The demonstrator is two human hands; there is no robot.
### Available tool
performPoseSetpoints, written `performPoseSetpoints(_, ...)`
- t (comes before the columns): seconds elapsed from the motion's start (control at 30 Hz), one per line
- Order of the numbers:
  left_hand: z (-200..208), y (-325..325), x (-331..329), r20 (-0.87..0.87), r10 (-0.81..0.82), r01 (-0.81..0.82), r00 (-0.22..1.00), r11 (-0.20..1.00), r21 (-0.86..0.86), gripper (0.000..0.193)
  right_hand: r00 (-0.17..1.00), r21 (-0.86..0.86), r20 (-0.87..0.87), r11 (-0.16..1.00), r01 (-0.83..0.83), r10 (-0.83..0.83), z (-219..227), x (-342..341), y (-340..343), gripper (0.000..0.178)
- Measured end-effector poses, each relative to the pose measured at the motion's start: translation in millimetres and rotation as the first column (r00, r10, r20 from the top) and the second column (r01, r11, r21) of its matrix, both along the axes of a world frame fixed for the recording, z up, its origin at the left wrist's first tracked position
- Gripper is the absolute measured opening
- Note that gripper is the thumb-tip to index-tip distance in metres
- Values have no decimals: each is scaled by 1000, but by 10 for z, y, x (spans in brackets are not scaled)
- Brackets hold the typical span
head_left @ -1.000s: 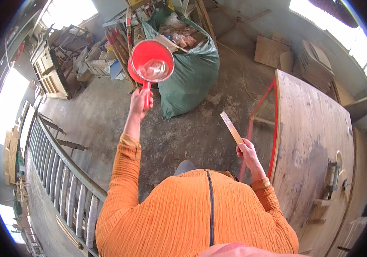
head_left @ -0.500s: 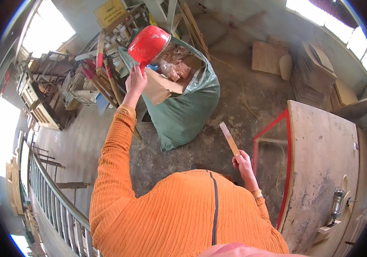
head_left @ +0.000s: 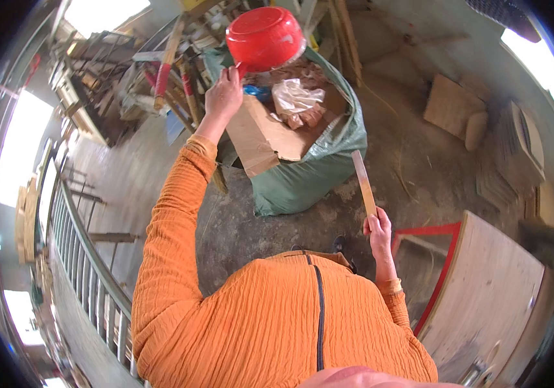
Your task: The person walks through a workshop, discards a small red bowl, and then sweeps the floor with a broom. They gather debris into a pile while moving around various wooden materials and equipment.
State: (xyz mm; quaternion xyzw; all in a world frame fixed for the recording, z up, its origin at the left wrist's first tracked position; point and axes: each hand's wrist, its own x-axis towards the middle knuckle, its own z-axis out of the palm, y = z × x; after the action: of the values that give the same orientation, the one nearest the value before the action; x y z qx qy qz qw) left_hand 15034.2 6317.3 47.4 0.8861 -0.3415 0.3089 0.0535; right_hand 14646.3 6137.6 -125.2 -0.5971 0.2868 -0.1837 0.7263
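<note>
Two grips were closed: left hand [head_left: 224, 97] on red pot [head_left: 264, 40], right hand [head_left: 379, 233] on stick [head_left: 365, 186].
We saw the pot turned base-up since earlier, over green sack [head_left: 306, 187], its inside hidden.

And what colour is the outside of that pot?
Red, base and side alike; the pot shows best in the head view.

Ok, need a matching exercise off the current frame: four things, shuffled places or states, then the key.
Things:
1. red pan
2. wooden stick
3. green sack
4. cardboard

Places or states:
A. gripped in the right hand
B. sticking out of the sack's mouth
C. underside showing, held in the left hand
D. mouth open, crumpled plastic inside

Pairs: 1-C, 2-A, 3-D, 4-B
</note>
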Motion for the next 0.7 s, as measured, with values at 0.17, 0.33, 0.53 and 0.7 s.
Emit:
performPoseSetpoints(0.17,66,155,-101,-154,132,-140,979,989,-41,26,976,-76,63,976,-204,209,253,501,-402,20)
performPoseSetpoints(0.33,79,42,-431,-144,160,-151,977,986,66,20,960,-131,105,961,-244,258,242,682,-779,19)
performPoseSetpoints(0.53,-13,303,-829,91,199,-207,976,974,95,24,872,-191,47,862,-470,486,230,883,-796,17)
performPoseSetpoints(0.7,-28,268,-1003,216,218,-238,952,969,68,26,804,-208,89,800,-563,588,260,1028,-874,14)
